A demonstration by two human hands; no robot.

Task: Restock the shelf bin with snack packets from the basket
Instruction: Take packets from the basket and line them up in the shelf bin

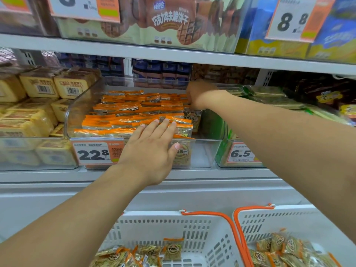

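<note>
The packets (134,110) lie in orange-edged rows that fill most of the clear bin (215,149) on the middle shelf (134,175); more wait in the two white baskets (192,226) below, near the person. The left hand (152,149) lies flat over the bin's near edge, its fingers (163,125) straight and a little apart, resting on the front rows. The right hand (198,95) reaches to the bin's far right corner, where a packet stands on end just below it; its fingers are hidden, so I cannot tell whether they are clamped on a packet. The near right of the bin looks sparsely filled, so the upright packets there could topple. Too hard a press from the left hand might slide the front rows over the low near lip.
</note>
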